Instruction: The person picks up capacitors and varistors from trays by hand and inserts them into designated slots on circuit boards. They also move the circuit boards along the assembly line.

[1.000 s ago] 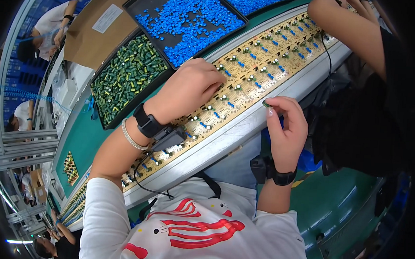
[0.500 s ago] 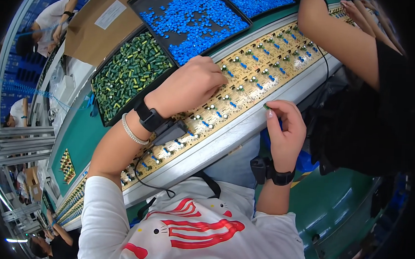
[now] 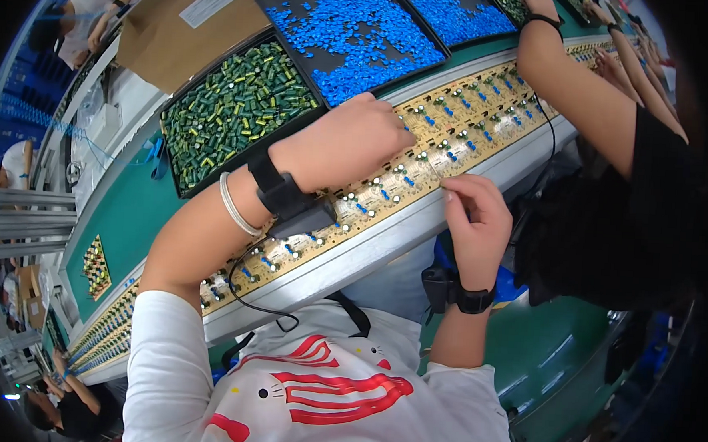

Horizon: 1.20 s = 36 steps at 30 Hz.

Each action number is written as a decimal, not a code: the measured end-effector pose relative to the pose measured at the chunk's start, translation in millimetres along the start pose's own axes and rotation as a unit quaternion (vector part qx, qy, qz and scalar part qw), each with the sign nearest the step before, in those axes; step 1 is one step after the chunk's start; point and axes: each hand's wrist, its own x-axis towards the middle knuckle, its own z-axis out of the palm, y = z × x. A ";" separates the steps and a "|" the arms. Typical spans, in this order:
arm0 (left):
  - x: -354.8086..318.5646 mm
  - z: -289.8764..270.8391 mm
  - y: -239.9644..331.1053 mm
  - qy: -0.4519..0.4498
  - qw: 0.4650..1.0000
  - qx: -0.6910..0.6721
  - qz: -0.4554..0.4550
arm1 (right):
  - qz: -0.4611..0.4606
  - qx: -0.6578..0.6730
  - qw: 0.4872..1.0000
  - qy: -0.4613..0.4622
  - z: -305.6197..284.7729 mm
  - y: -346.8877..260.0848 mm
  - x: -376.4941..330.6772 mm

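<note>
My left hand (image 3: 354, 137), with a dark strap and device on its wrist, reaches over a long row of tan circuit boards (image 3: 386, 211). Its fingers are curled down onto the boards, and the fingertips are hidden behind the hand. At the boards' near edge, my right hand (image 3: 479, 223) is closed in a pinch. A thin lead shows at its fingertips; the body of the small component is hard to make out. Blue disc parts (image 3: 361, 208) and small upright capacitors stand on the boards.
Beyond the boards lie a black tray of green capacitors (image 3: 244, 107) and a tray of blue disc components (image 3: 359, 41). A brown carton (image 3: 168, 31) stands at the far left. Another person's arm (image 3: 573, 80) reaches in from the right. A black cable (image 3: 242, 299) hangs near my left forearm.
My left hand has shifted right along the boards. The right hand has moved slightly left, to the boards' edge; the green component seen earlier at its fingertips no longer shows clearly.
</note>
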 end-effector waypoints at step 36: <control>-33.4 12.3 -59.2 0.260 0.948 0.023 -0.184 | -0.093 -0.349 0.921 -0.145 23.6 -29.9 17.8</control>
